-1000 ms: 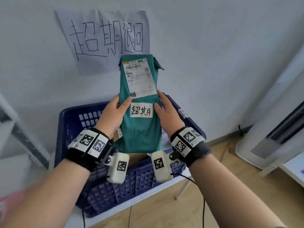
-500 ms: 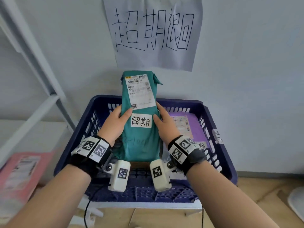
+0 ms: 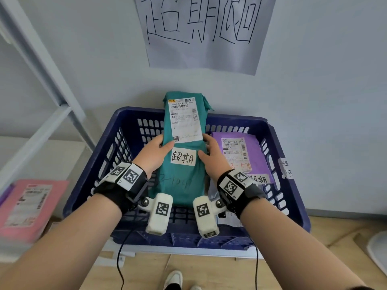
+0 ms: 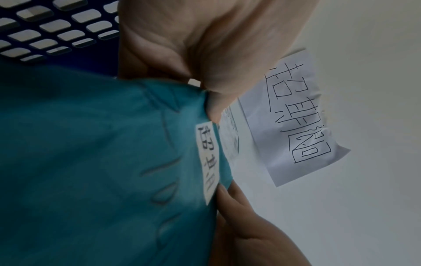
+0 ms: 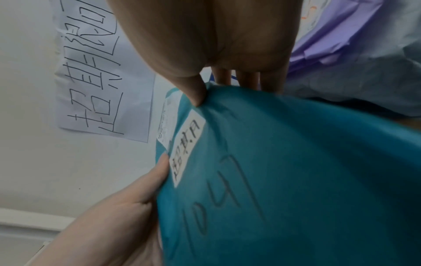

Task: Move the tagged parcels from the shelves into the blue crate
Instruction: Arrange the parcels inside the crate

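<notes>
Because the parcels have to end up inside it, the blue crate point(image 3: 293, 185) sits low by the wall with its open top facing up, right under a big paper sign point(image 3: 205, 32) with hand-drawn writing. Over the crate is the green parcel point(image 3: 184, 181), which is long and soft. It is held over the left and middle part of the crate, and I cannot tell if its bottom end touches the crate floor yet. Its long side runs away from the person, with the far end tipped up past the back rim and the near end down low, so I think it is being slid in bottom first. Beside it, on the right, a purple parcel point(image 3: 243, 155) already lies flat in the crate. The left hand point(image 3: 155, 155) and the right hand point(image 3: 213, 158) each grip one long edge of the green parcel, thumbs on top and fingers curled under, likely to keep the floppy bag from folding. Between the thumbs is the small white tag point(image 3: 183, 158), facing up so it can be read.
</notes>
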Tool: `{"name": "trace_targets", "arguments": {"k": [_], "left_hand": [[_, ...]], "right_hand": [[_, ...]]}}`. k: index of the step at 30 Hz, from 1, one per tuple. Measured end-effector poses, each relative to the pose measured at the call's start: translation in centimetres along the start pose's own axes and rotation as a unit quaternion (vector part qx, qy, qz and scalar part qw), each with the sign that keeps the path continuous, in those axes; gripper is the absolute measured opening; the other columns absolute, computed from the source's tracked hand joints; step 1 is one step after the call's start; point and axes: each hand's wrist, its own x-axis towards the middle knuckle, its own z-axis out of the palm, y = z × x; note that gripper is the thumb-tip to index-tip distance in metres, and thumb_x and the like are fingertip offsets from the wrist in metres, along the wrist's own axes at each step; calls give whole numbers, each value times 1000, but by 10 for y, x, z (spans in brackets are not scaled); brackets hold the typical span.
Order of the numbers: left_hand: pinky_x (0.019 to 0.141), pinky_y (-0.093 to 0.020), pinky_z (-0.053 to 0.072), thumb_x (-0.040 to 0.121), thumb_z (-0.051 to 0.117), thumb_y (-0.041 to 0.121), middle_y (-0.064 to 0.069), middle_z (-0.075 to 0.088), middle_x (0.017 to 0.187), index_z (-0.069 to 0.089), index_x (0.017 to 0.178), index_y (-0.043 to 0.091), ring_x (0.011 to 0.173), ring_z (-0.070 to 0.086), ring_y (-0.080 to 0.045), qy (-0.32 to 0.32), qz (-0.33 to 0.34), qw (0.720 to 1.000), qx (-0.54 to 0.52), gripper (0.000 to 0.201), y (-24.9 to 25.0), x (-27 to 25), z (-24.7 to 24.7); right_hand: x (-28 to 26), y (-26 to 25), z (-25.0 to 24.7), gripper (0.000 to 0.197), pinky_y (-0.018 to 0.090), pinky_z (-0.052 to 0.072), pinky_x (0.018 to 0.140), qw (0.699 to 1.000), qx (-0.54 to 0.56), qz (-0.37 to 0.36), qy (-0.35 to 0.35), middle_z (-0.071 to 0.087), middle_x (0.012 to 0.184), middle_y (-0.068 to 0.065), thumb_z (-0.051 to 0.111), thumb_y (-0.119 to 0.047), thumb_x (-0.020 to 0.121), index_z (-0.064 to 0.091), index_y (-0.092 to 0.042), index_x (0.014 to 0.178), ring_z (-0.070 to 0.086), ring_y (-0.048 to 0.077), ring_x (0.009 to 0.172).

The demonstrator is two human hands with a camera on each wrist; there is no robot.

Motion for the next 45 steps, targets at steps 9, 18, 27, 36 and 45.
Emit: {"name": "trace_targets", "arguments": {"k": [9,18,27,36,45], "left_hand": [[90,-44,53,95,59,24,-11,60,125,26,145,14,105,63,-29,-24,-92,983,159,61,-5,12,4],[97,-51,48,93,60,14,-22,48,134,16,143,2,117,54,-38,-60,-200,940,269,68,-3,24,17],[96,-48,50,97,50,7,-22,60,126,50,130,-1,113,60,-38,-119,-218,928,277,34,-8,31,26],[90,-33,50,97,48,5,-17,55,131,44,134,0,115,57,-31,-93,-145,920,351,38,-20,45,39],[56,-24,41,100,42,17,-9,53,116,8,152,15,75,51,-14,-53,-131,934,329,62,-11,38,41]], "right_hand": [[-2,1,1,55,53,54,86,993,-74,91,-31,53,128,12,51,3,91,29,-17,137,58,29,105],[6,7,4,42,49,39,106,961,-120,247,-45,51,124,13,41,-8,99,29,-9,140,47,34,125],[19,9,9,63,48,44,103,935,-189,293,-67,44,140,19,60,-14,90,26,-2,142,48,36,126],[20,15,3,78,47,47,100,948,-171,259,-75,44,142,17,59,-13,91,11,-17,153,52,35,122],[19,14,3,86,47,46,102,965,-154,187,-97,47,143,12,61,-9,89,7,-27,153,54,31,121]]}}
